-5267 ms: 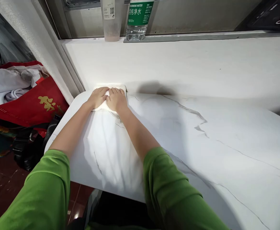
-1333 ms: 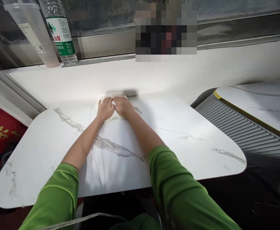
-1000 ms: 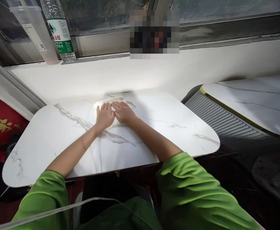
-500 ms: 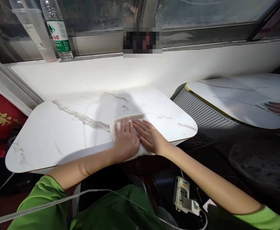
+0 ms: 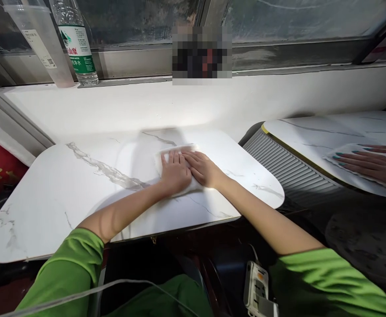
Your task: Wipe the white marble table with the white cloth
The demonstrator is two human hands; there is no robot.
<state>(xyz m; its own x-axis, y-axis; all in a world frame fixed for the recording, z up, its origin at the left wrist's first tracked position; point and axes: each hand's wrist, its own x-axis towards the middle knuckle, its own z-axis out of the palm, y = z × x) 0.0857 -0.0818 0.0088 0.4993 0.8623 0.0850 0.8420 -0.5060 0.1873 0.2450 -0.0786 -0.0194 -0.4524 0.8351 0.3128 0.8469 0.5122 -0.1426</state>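
A white cloth (image 5: 165,155) lies flat on the white marble-patterned table (image 5: 64,193). My left hand (image 5: 174,172) presses down on the cloth with fingers stretched out flat. My right hand (image 5: 201,167) lies beside it, also flat on the cloth, fingers extended and touching the left hand. Both arms wear green sleeves. Most of the cloth is hidden under my palms.
A water bottle (image 5: 76,44) and a clear plastic cup (image 5: 41,44) stand on the window sill (image 5: 212,99) at back left. Another person's hand (image 5: 367,164) rests on a cloth on a second table (image 5: 314,132) at right. A power strip (image 5: 257,290) lies on the floor.
My hands slid the cloth from the table's far edge toward the near edge, then back out toward the middle. The other person's hand has come further onto the right table.
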